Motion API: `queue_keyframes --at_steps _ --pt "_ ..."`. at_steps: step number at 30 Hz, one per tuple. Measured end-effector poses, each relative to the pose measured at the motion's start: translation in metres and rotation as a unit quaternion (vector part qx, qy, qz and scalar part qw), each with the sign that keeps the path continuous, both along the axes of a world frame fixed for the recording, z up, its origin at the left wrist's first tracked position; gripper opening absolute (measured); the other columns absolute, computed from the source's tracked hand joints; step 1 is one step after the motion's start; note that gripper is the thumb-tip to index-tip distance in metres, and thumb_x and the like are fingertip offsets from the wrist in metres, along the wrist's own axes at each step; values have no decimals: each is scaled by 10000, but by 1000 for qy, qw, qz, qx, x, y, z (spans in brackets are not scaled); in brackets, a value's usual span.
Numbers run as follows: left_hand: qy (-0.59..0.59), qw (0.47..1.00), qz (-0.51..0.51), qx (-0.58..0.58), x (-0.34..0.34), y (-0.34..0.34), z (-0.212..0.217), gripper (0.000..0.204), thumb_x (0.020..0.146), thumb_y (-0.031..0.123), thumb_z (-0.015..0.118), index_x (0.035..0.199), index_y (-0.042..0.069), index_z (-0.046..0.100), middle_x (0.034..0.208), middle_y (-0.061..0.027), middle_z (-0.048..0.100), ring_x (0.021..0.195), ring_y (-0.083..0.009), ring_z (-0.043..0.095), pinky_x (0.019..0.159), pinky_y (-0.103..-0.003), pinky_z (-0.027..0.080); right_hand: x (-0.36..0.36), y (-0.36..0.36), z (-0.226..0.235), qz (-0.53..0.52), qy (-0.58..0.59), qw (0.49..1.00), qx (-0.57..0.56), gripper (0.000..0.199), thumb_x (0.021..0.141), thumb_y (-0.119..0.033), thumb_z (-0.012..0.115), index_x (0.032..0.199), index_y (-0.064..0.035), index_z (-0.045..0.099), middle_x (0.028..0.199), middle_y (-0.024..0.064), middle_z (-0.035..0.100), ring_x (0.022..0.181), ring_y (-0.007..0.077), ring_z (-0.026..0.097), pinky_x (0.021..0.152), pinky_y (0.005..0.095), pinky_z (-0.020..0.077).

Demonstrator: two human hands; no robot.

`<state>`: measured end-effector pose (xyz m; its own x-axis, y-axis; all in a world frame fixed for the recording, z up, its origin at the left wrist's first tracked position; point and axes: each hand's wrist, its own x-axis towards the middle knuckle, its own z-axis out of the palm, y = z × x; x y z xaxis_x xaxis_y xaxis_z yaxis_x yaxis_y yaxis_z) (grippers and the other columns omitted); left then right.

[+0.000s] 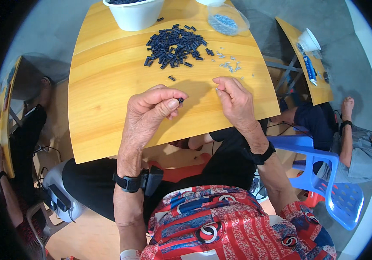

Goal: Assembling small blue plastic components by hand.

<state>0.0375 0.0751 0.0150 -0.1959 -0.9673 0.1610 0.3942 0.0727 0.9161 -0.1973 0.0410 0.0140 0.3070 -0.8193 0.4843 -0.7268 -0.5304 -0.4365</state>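
Between the thumb and forefinger of my left hand (153, 106) is a small black plastic sleeve (180, 100), its round end facing the right hand. My right hand (236, 100) pinches a tiny silver pin (216, 89), mostly hidden by the fingertips. The two hands are apart, above the near part of the wooden table (103, 99). Beyond them lies a pile of black plastic sleeves (175, 45), with one loose sleeve (171, 78) nearer the left hand. Scattered silver pins (230, 66) lie to the right of the pile.
A white tub (135, 16) of black parts stands at the far edge, and a clear round container (226, 22) of silver pieces at the far right. A blue plastic chair (320, 164) stands at right. Other people sit at tables on both sides.
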Motion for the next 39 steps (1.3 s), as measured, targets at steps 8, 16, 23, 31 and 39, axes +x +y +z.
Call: queue_keyframes --at_steps 8,16,23,31,39 --pt "-29 997 -5 74 -8 4 -9 141 856 101 656 954 8 697 791 -26 651 663 -80 561 601 -218 460 0 11 12 42 -317 887 333 126 880 3 568 990 9 629 883 15 634 702 40 540 597 192 434" --pt "-25 992 16 123 -19 7 -10 126 865 91 652 950 11 699 751 -15 652 635 -62 557 573 -197 452 16 21 23 93 -376 834 392 153 907 -43 548 1038 -3 616 880 12 625 659 35 505 577 177 416" --pt "5 991 3 131 -17 9 -10 118 870 79 647 947 3 696 740 -21 649 631 -58 556 572 -185 452 28 25 26 117 -401 799 433 156 906 -40 550 1040 7 612 875 41 636 643 49 523 565 183 424" --pt "18 992 3 123 -12 10 -16 146 870 68 639 986 -12 679 783 -45 663 649 -75 571 591 -206 474 39 24 24 113 -439 771 447 119 870 -28 607 984 4 619 827 46 643 628 65 541 561 188 434" --pt "18 993 8 121 -9 12 -13 148 878 55 630 990 -31 672 772 -48 663 646 -74 574 604 -197 483 45 22 13 109 -457 773 425 87 838 -33 660 916 5 649 783 29 635 628 70 538 564 195 438"
